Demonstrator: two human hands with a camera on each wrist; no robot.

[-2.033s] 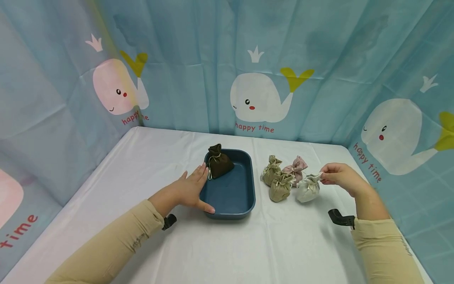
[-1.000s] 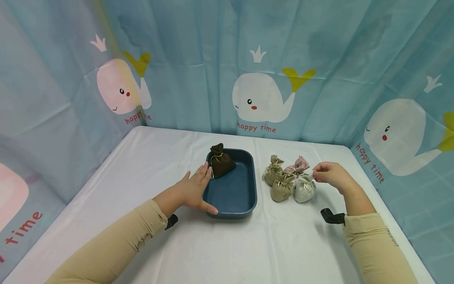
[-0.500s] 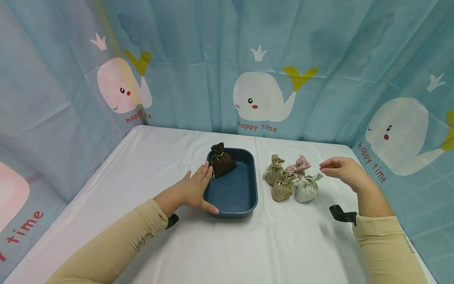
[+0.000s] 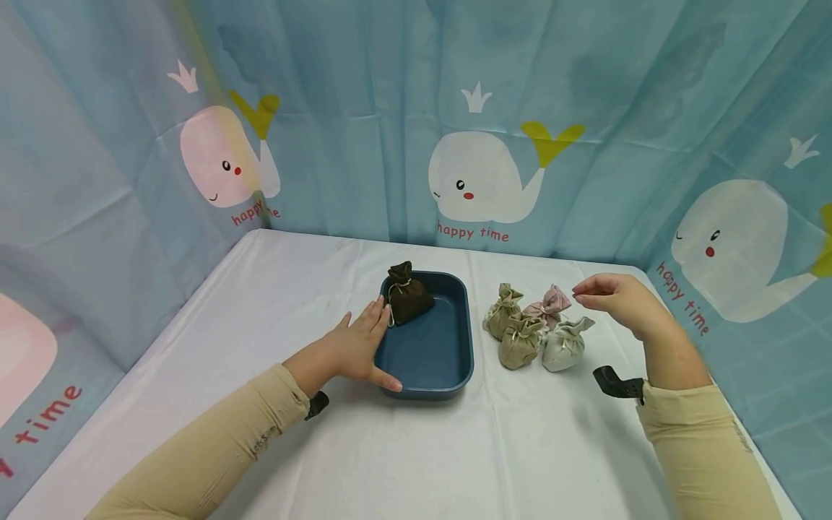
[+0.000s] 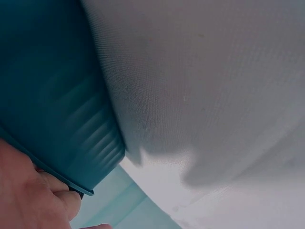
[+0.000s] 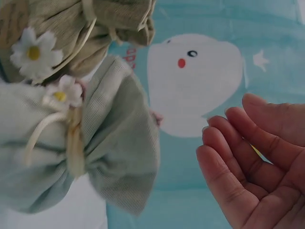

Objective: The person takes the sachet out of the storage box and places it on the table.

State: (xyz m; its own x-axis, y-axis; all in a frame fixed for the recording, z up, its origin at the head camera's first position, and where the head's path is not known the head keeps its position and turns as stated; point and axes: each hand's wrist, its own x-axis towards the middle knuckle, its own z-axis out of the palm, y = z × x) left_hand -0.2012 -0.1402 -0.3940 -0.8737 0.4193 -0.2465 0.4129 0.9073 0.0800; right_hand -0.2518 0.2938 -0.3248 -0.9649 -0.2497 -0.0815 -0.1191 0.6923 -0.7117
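My left hand [image 4: 354, 347] rests with spread fingers against the left rim of a dark blue rectangular tub [image 4: 425, 361]. Inside the tub, at its back left corner, a dark brown drawstring pouch [image 4: 411, 300] leans on the wall. To the right of the tub stand a pale grey-white pouch [image 4: 563, 348], two beige pouches, the front one [image 4: 520, 343] and the back one [image 4: 501, 312], and a pink pouch [image 4: 549, 305] partly hidden behind them. My right hand [image 4: 620, 300] hovers beside the pink and pale pouches, touching neither; its relaxed fingers hold nothing in the right wrist view.
A white cloth [image 4: 390, 462] covers the table. Blue curtains [image 4: 325, 159] with whale prints rise along its back and sides. In the right wrist view, white daisy trims [image 6: 35, 52] decorate the pouches.
The right hand held the pale pouch's top edge, shifted the pouch slightly left, then let go. It has since risen and moved back towards the pink pouch. The left hand stays at the tub.
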